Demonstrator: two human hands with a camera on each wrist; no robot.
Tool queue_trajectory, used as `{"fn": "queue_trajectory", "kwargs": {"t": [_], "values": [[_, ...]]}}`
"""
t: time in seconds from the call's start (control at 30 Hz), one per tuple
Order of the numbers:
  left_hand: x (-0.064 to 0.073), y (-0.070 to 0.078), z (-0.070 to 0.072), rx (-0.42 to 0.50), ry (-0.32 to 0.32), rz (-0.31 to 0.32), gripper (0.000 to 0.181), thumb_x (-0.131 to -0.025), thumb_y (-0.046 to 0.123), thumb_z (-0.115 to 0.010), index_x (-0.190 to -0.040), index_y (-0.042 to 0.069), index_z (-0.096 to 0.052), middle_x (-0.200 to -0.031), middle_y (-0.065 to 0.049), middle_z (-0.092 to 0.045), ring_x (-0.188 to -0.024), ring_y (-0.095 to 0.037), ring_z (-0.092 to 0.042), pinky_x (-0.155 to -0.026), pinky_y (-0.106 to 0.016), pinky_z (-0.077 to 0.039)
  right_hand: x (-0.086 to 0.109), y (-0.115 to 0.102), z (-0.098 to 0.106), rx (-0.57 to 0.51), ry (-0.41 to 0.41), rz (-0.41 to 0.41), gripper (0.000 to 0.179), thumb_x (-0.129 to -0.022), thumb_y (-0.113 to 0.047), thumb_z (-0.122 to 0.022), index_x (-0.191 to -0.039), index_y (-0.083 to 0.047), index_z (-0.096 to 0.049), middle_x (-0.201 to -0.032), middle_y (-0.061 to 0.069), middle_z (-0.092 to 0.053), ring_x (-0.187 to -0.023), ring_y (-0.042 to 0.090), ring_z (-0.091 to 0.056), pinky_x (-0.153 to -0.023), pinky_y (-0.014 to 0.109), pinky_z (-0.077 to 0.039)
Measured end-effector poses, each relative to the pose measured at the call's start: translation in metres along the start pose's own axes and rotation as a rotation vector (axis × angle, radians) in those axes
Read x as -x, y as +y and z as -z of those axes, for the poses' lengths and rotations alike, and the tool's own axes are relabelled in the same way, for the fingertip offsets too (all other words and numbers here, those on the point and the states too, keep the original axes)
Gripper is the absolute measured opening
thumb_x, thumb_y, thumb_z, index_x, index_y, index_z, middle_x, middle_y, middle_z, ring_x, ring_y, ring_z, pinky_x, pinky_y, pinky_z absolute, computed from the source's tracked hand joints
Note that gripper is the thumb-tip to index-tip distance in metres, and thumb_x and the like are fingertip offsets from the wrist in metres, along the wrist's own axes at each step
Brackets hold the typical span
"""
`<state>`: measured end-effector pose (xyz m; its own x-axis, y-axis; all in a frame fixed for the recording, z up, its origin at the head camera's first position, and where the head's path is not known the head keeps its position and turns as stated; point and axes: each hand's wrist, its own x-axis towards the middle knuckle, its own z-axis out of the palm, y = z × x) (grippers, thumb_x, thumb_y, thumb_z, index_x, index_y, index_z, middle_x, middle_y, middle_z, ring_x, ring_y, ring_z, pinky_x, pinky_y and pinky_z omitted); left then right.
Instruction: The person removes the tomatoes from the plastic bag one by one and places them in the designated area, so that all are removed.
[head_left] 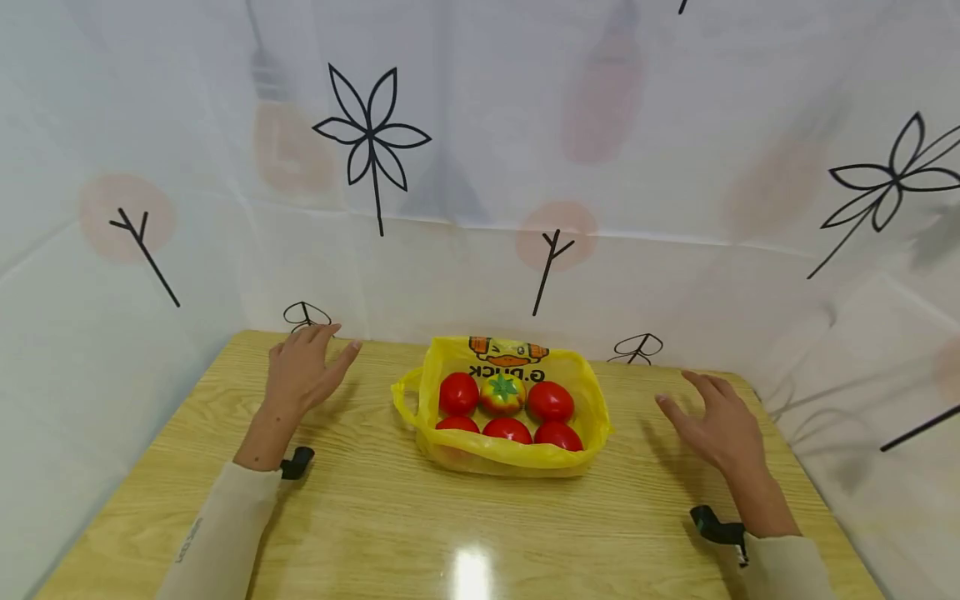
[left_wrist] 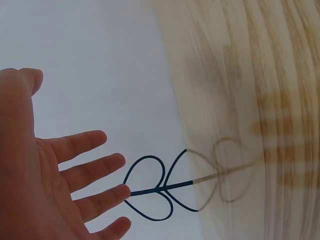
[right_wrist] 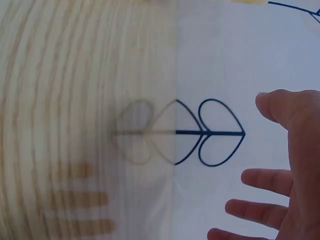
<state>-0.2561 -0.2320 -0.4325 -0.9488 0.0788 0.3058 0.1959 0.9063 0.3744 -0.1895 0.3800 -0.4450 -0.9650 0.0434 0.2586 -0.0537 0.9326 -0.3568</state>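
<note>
A yellow plastic bag [head_left: 498, 462] with a duck print lies with its mouth gaping in the middle of the table in the head view. Inside it sit several red tomatoes [head_left: 551, 402] in two rows, and one red-yellow tomato with a green star-shaped top [head_left: 503, 392]. To the left of the bag, my left hand [head_left: 302, 367] is held over the table, fingers spread and holding nothing. On the other side my right hand [head_left: 716, 425] hovers over the table, fingers loosely extended and nothing in them. Both wrist views show relaxed, parted fingers.
The wooden table [head_left: 352, 533] ends at the back against a white cloth [head_left: 465, 275] printed with plants and pale shapes. The same cloth hangs along both sides. The bag's handle loop [head_left: 403, 398] sticks out to the left.
</note>
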Motion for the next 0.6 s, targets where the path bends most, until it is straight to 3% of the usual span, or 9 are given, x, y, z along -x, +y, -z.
{"fn": "queue_trajectory", "kwargs": {"t": [0.6], "values": [[-0.003,0.018,0.0,0.094,-0.022,-0.031,0.074,-0.108,0.061,-0.041,-0.154,0.005,-0.052,-0.154,-0.027,-0.051,-0.141,-0.053,-0.045,-0.113,-0.073,-0.031,-0.002,-0.041,0.013,-0.095,0.078,0.138,0.065,-0.1,-0.044,-0.069,-0.148,-0.002,-0.057,-0.149,0.03,-0.051,-0.131,0.056,-0.049,-0.098,0.075,-0.04]]}}
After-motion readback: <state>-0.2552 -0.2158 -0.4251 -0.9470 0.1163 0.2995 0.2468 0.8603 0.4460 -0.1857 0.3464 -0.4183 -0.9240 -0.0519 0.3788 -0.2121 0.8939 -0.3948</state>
